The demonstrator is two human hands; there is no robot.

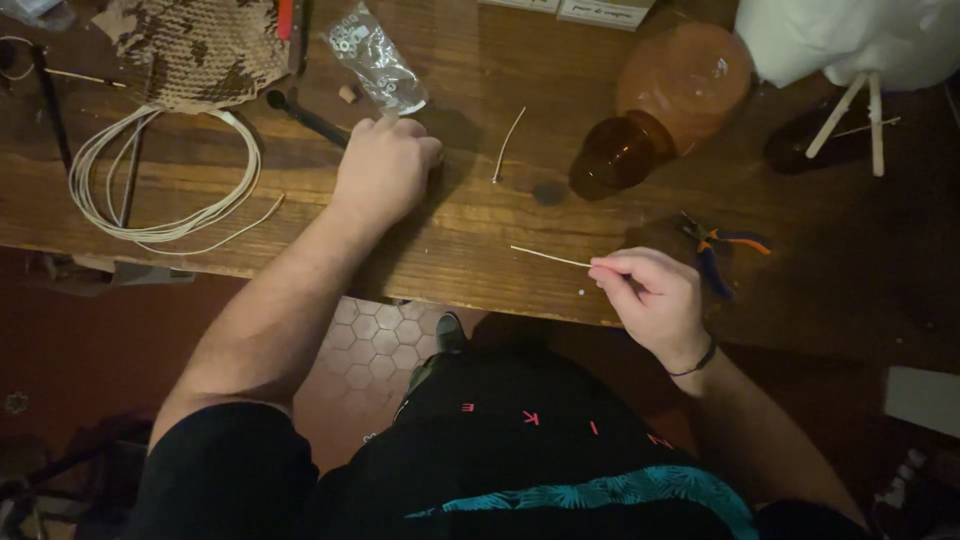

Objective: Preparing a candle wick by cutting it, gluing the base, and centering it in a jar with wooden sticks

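a long wooden table (480, 250) carries everything, lit dimly. at its far right a white padded form (850, 35) stands on pale sticks, and an amber glass bottle (665, 105) lies on its side beside it. at the left a coil of white cord (165, 180) lies loose, within easy reach, below a netted paper wrap (200, 45). the left hand (385, 170) rests knuckles up, fingers curled on the wood, just below a clear plastic bag (375, 60); whether it grips anything cannot be told. the right hand (650, 295) pinches a short white cord piece (550, 257) near one end, so the free length juts out over the table edge. orange-handled pliers (725, 250) lie just beyond it. another cut piece (508, 145) lies between the hands.
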